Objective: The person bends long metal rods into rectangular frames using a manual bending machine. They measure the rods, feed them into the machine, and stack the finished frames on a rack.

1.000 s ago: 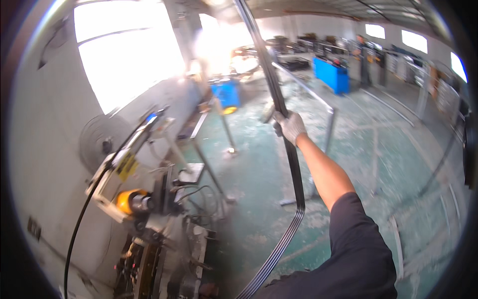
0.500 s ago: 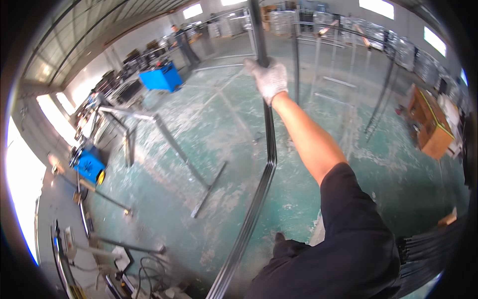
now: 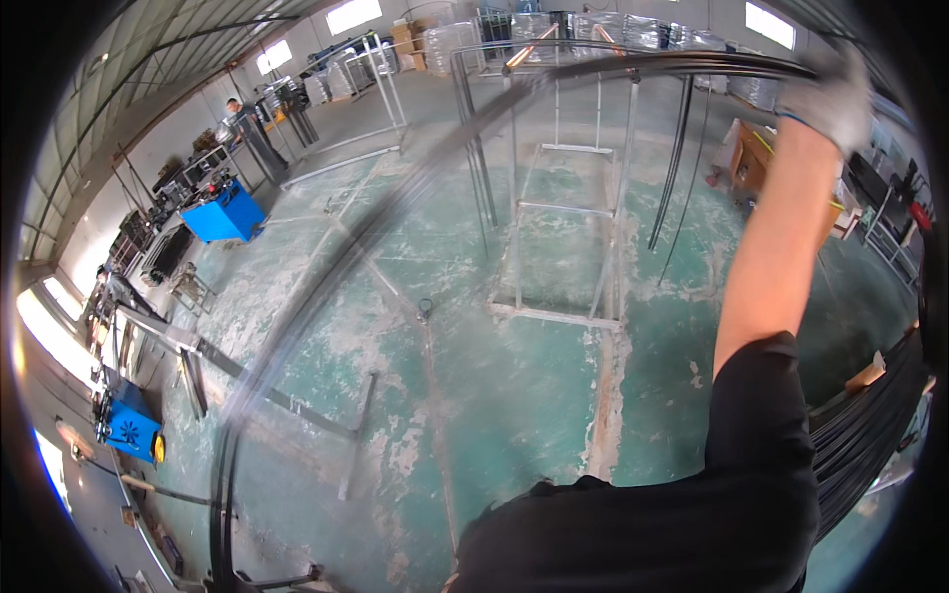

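Looking down from head height, fisheye-wide, facing out over the green floor (image 3: 524, 395) toward the far wall (image 3: 682, 12), catching the right hand (image 3: 832, 107) fairly near.

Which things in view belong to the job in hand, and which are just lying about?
Job:
gloved right hand
long dark strips it holds
probably the dark strip pile, lower right, similar-looking

Apparently just about:
large blue cabinet
smaller blue box, left
brown wooden desk

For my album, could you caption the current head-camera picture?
A gloved right hand holds a bundle of long dark bars, arcing across the view above a worn green floor.
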`<state>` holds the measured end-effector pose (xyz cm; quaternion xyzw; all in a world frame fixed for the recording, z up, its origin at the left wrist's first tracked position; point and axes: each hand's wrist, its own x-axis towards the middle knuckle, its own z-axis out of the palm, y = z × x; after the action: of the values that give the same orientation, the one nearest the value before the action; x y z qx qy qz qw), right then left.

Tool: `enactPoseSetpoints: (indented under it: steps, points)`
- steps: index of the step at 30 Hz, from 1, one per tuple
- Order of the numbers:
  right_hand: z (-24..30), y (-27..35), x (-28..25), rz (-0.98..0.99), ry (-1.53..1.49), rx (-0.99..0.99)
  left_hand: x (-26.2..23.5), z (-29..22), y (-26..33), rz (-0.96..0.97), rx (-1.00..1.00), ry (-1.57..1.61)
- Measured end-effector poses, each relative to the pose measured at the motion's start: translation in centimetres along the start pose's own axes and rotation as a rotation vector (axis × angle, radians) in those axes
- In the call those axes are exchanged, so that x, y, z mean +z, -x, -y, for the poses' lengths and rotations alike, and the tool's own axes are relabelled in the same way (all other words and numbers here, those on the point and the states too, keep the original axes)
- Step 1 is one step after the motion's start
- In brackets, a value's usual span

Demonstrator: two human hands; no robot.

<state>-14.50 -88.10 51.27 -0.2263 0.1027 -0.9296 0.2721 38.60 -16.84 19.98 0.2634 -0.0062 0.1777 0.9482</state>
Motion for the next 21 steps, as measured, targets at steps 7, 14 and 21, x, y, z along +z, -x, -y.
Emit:
enactPoseSetpoints:
  steps: [7, 14, 21]
  points:
    - [-2.0, -0.5, -11.6, -0.092, -0.192, 0.069, 7.0, 27.5, -9.9, -0.024, -0.299, 0.690]
    - [-15.6, -10.7, -31.3, -0.170, -0.554, 0.160, 26.1, 56.2, -6.1, 0.072, -0.682, 1.070]
    - [-23.9, -6.8, -36.9, -0.528, -0.685, 0.059, 39.1, 72.5, -2.5, 0.034, -0.974, 1.148]
